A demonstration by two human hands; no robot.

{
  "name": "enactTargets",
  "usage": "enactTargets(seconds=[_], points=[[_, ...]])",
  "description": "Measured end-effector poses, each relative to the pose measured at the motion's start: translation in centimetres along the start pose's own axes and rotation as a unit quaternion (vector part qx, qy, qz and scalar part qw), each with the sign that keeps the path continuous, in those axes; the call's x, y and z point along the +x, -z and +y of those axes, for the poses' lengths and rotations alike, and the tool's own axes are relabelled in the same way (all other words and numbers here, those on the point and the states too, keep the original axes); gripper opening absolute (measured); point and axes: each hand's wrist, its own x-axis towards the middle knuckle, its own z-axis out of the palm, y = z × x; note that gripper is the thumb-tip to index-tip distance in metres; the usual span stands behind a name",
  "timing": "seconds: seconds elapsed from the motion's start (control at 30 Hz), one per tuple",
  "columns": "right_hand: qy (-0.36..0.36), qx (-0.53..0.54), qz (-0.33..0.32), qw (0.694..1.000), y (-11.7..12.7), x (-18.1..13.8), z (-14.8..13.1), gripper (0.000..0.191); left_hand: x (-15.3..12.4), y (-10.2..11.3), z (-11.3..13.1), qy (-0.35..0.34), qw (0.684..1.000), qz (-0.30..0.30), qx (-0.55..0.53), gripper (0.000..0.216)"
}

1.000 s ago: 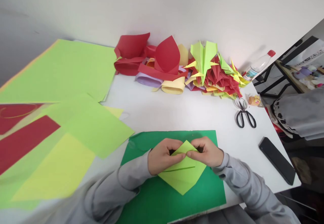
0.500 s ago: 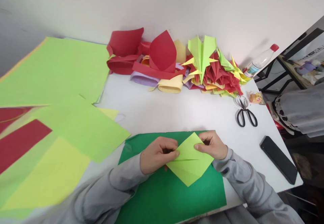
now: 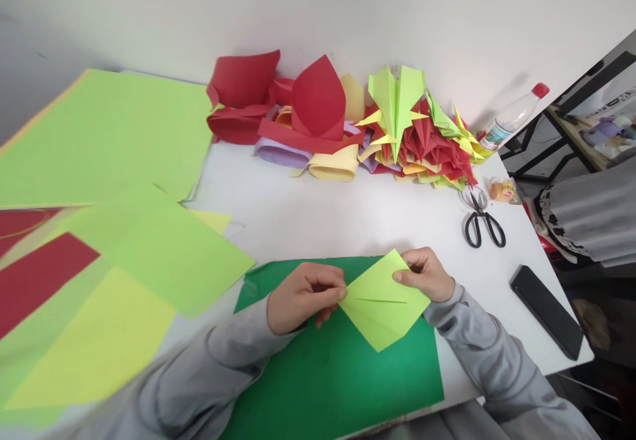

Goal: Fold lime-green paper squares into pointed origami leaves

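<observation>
A light green sheet of paper (image 3: pixel 382 321), diamond-shaped from my side, is held up between my two hands. A dark slit or fold line runs across its middle from near the left corner. My left hand (image 3: pixel 307 296) pinches the left corner between thumb and forefinger. On the upper right edge, my right hand (image 3: pixel 424 274) grips the paper, thumb in front and the other fingers partly hidden behind. Beneath lies a dark green sheet (image 3: pixel 338 387) at the table's front edge.
Large light green sheets (image 3: pixel 124 135) and a red strip (image 3: pixel 50 281) cover the left. Red rolled paper pieces (image 3: pixel 318 102) and a pile of folded paper (image 3: pixel 432 142) stand along the wall. Scissors (image 3: pixel 479 221), a black phone-like object (image 3: pixel 546 311) and a bottle (image 3: pixel 511 118) are right.
The light green paper has shifted a little right and away from me, turning slightly. Both hands still hold it; my right hand has moved right and up with it.
</observation>
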Motion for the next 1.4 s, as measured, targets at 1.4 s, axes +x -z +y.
enactTargets(seconds=[1.4], points=[[-0.008,-0.09,-0.067,0.994,-3.9,-0.3,1.2,0.027,0.3,-1.3,0.7,-0.093,0.975,-0.086,0.182,0.034]])
